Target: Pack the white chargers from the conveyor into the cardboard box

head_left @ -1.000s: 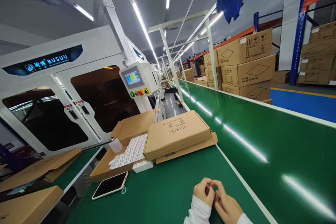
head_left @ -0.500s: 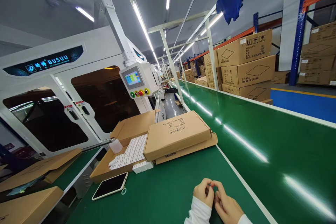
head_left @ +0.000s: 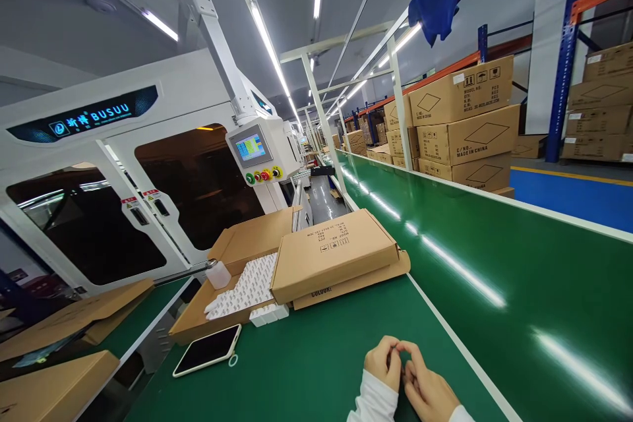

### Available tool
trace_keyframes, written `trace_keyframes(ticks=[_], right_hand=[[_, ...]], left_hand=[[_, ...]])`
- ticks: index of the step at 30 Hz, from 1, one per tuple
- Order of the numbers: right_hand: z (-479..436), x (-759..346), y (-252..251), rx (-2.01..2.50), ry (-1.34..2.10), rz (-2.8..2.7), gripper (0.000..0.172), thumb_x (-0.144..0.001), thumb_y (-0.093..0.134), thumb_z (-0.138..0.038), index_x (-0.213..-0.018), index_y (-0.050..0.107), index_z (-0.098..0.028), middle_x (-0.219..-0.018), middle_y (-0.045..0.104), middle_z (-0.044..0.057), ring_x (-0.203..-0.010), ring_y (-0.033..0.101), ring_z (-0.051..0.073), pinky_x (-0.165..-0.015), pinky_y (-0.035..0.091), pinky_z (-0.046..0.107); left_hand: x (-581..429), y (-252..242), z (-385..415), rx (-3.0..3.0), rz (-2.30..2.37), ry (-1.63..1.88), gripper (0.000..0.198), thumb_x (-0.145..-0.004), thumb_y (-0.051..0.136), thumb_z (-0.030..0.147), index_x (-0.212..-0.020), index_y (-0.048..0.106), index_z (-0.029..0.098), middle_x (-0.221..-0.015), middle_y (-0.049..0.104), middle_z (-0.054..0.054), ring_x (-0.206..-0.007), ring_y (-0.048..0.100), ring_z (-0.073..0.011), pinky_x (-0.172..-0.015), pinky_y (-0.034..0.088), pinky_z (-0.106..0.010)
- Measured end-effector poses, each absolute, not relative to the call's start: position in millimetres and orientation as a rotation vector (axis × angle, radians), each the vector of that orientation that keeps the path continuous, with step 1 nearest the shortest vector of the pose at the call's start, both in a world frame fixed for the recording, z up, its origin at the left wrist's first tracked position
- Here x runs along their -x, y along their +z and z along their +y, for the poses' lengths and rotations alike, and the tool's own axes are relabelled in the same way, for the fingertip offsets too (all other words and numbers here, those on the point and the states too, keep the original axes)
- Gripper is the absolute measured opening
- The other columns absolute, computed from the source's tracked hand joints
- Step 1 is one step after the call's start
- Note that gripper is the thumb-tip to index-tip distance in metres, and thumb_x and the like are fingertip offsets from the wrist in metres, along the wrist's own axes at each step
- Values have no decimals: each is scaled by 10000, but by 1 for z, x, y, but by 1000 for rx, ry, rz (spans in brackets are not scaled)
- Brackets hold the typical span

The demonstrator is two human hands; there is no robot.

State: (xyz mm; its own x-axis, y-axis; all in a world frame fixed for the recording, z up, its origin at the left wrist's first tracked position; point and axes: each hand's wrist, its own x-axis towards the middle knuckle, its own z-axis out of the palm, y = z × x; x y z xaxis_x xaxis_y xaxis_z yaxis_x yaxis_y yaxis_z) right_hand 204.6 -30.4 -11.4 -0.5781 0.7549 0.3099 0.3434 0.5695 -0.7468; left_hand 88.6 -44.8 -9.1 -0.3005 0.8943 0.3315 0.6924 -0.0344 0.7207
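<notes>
My left hand (head_left: 383,361) and my right hand (head_left: 428,388) rest close together over the green work surface (head_left: 306,369), near its lower right. Their fingers are curled inward, and the tips of both index fingers meet. Whatever lies between the fingers, if anything, is hidden from this angle. White sleeves cover both wrists. Left of the hands lies a phone (head_left: 208,351) with a dark screen, a pale case and a small ring. Beyond it, small white blocks (head_left: 270,314) sit beside an open carton (head_left: 190,323) of white printed pieces (head_left: 250,285).
A closed flat cardboard box (head_left: 336,250) lies on another carton beside the open one. A white cup-like container (head_left: 217,274) stands in the open carton. The green conveyor belt (head_left: 494,257) runs along the right. A white machine (head_left: 113,184) with a control panel (head_left: 257,151) fills the left.
</notes>
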Motion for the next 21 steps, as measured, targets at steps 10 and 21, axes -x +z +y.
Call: trace_keyframes(ticks=[10,21], right_hand=[[-28,-207,-13,874,895,-2191,477,-743,304,-175,-1202,183,-216,-600,483,-67,-491,505,147,-513,360,244],[-46,-218,34,987,807,-2427,386,-697,351,-81,-1050,382,-237,-631,527,-56,-546,519,124,-534,372,219]], left_hand=[[-84,-10,-39,-1489,1850,1381,296,-823,287,266,-776,562,168,-431,501,27,-362,447,-99,-391,352,-196],[-83,2,-42,-1456,1872,1376,289,-732,364,336,-722,599,168,-424,526,22,-363,478,-108,-395,387,-199]])
